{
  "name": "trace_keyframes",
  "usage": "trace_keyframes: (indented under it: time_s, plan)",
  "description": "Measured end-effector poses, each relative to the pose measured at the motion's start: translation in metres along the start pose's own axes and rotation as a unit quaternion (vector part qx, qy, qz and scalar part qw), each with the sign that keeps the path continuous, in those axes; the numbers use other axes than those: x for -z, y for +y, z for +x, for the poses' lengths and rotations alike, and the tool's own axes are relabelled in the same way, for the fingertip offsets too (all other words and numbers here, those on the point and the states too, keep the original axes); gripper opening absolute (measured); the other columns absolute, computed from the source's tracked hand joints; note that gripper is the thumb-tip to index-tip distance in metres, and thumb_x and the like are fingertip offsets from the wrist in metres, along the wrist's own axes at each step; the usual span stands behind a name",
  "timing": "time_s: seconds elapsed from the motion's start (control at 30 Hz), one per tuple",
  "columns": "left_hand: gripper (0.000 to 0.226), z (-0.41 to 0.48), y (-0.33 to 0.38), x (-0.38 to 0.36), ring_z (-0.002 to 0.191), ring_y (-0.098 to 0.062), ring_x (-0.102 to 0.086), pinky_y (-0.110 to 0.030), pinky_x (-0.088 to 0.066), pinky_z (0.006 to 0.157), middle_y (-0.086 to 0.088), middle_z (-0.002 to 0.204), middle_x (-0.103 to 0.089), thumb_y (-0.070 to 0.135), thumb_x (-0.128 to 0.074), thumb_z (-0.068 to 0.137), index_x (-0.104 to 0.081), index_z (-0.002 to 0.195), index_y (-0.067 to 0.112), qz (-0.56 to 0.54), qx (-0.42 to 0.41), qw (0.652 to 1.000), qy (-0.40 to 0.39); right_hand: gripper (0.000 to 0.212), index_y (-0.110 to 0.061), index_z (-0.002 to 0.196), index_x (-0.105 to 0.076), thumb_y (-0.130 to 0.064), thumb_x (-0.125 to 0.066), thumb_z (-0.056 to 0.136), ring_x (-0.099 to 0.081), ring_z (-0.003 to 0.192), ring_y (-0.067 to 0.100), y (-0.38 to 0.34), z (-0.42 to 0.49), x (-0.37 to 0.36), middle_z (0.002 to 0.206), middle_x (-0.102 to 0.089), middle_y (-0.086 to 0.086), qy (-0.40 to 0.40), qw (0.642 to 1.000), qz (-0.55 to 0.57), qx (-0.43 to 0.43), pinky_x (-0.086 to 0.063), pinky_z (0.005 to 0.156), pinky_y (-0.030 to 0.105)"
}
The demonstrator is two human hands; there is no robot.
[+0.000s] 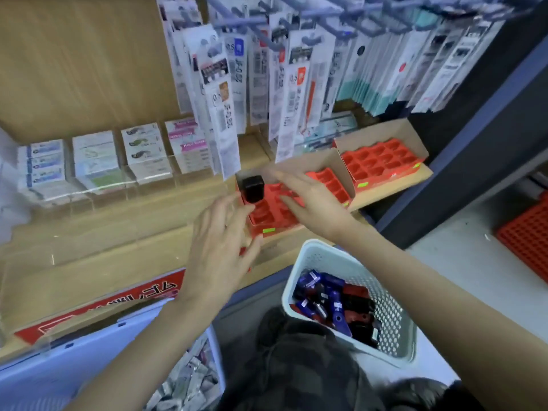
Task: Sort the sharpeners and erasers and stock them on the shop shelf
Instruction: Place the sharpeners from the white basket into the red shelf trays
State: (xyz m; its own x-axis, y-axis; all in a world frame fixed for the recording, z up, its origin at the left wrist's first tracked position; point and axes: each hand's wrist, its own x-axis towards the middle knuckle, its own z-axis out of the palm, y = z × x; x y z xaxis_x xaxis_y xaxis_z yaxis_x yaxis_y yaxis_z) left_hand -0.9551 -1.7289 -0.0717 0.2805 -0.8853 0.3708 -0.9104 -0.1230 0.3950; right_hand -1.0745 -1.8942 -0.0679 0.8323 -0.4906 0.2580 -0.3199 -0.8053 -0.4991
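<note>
A red slotted tray [268,221] in a cardboard sleeve sits on the wooden shelf. A black sharpener [253,188] stands upright in its far-left slot. My left hand [219,250] hovers at the tray's left front corner with fingers spread, fingertips just short of the sharpener and thumb by the tray's front edge. Flat on the tray's middle lies my right hand [311,203], fingers straight. A white perforated basket [314,253] below the shelf holds several blue, black and red sharpeners [335,304].
A second red tray [379,161], its slots bare, stands to the right on the shelf. Eraser packs [95,161] fill acrylic dividers at left. Hanging refill packets [225,120] dangle just above the trays. A pale bin of small wrapped packets [189,381] sits at lower left.
</note>
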Motion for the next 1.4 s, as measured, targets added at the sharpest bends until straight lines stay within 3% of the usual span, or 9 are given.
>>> trace_keyframes:
  time_s: [0.1, 0.27, 0.33, 0.5, 0.7, 0.8, 1.0, 1.23, 1.4]
  plan:
    - [0.024, -0.013, 0.027, -0.022, 0.094, -0.011, -0.055, -0.027, -0.046, 0.081, -0.002, 0.111, -0.056, 0.019, -0.05, 0.092, -0.06, 0.111, 0.009, -0.161, -0.078, 0.978, -0.108, 0.028, -0.005, 0.115, -0.061, -0.009, -0.047, 0.091, -0.057, 0.088, 0.016, 0.019, -0.064, 0.022, 0.101, -0.059, -0.001, 0.027, 0.999, 0.001, -0.044, -0.044, 0.075, 0.026]
    - [0.013, -0.018, 0.045, -0.128, 0.084, 0.0, -0.056, -0.012, -0.043, 0.075, -0.003, 0.108, -0.058, 0.005, -0.054, 0.092, -0.058, 0.099, 0.015, -0.296, 0.063, 0.883, -0.359, 0.023, -0.011, 0.113, -0.061, -0.011, -0.049, 0.093, -0.062, 0.091, 0.025, 0.091, -0.168, 0.0, 0.102, -0.065, 0.007, -0.092, 0.949, 0.003, -0.301, -0.047, 0.078, 0.03]
    - [0.015, -0.018, 0.043, -0.174, 0.089, -0.008, -0.056, -0.011, -0.041, 0.071, -0.009, 0.118, -0.056, 0.002, -0.054, 0.092, -0.058, 0.105, 0.008, -0.28, 0.109, 0.869, -0.392, 0.026, -0.013, 0.115, -0.06, -0.01, -0.048, 0.092, -0.062, 0.096, 0.026, 0.122, -0.201, -0.029, 0.106, -0.066, 0.008, -0.111, 0.903, 0.04, -0.413, -0.046, 0.084, 0.029]
    - [0.031, -0.014, 0.036, -0.263, 0.118, -0.023, -0.051, -0.026, -0.045, 0.084, -0.01, 0.132, -0.047, 0.005, -0.058, 0.09, -0.053, 0.12, 0.005, -0.229, 0.206, 0.856, -0.415, 0.033, -0.003, 0.109, -0.061, 0.007, -0.044, 0.082, -0.06, 0.101, 0.03, 0.164, -0.241, -0.096, 0.104, -0.066, 0.012, -0.002, 0.799, 0.148, -0.583, -0.046, 0.083, 0.028]
    - [0.025, -0.023, 0.033, -0.316, 0.101, -0.031, -0.06, -0.035, -0.046, 0.082, -0.013, 0.109, -0.062, 0.017, -0.06, 0.09, -0.056, 0.11, 0.004, -0.119, 0.265, 0.883, -0.368, 0.034, -0.003, 0.119, -0.047, -0.007, -0.059, 0.088, -0.056, 0.109, 0.027, 0.197, -0.251, -0.145, 0.118, -0.058, 0.014, 0.097, 0.735, 0.222, -0.633, -0.043, 0.094, 0.03]
    - [0.032, -0.027, 0.045, -0.328, 0.109, -0.036, -0.054, -0.042, -0.043, 0.086, -0.017, 0.12, -0.054, 0.021, -0.056, 0.092, -0.048, 0.116, 0.002, -0.037, 0.305, 0.897, -0.317, 0.031, -0.005, 0.117, -0.046, -0.013, -0.06, 0.09, -0.055, 0.1, 0.019, 0.208, -0.248, -0.151, 0.109, -0.058, 0.007, 0.148, 0.695, 0.274, -0.648, -0.041, 0.088, 0.026]
    - [0.049, -0.034, 0.039, -0.35, 0.128, -0.032, -0.041, -0.037, -0.033, 0.104, -0.017, 0.139, -0.041, 0.02, -0.054, 0.094, -0.034, 0.134, 0.0, -0.022, 0.264, 0.911, -0.315, 0.034, -0.006, 0.116, -0.047, -0.018, -0.063, 0.089, -0.057, 0.101, 0.022, 0.216, -0.245, -0.167, 0.11, -0.06, 0.009, 0.15, 0.701, 0.272, -0.641, -0.045, 0.089, 0.031]
    - [0.043, -0.035, 0.041, -0.369, 0.121, -0.029, -0.044, -0.036, -0.034, 0.099, -0.014, 0.131, -0.052, 0.032, -0.048, 0.096, -0.045, 0.129, 0.005, 0.082, 0.218, 0.908, -0.347, 0.021, -0.01, 0.103, -0.049, -0.017, -0.063, 0.089, -0.06, 0.085, 0.025, 0.217, -0.247, -0.162, 0.087, -0.058, 0.005, 0.189, 0.698, 0.291, -0.626, -0.051, 0.077, 0.035]
    - [0.019, -0.035, 0.045, -0.347, 0.076, -0.026, -0.056, -0.024, -0.043, 0.06, -0.01, 0.085, -0.061, 0.021, -0.043, 0.097, -0.055, 0.097, 0.006, -0.181, 0.329, 0.871, -0.315, 0.022, -0.015, 0.111, -0.05, -0.014, -0.06, 0.092, -0.059, 0.076, 0.016, 0.202, -0.25, -0.146, 0.096, -0.057, 0.012, 0.244, 0.662, 0.367, -0.606, -0.048, 0.05, 0.013]
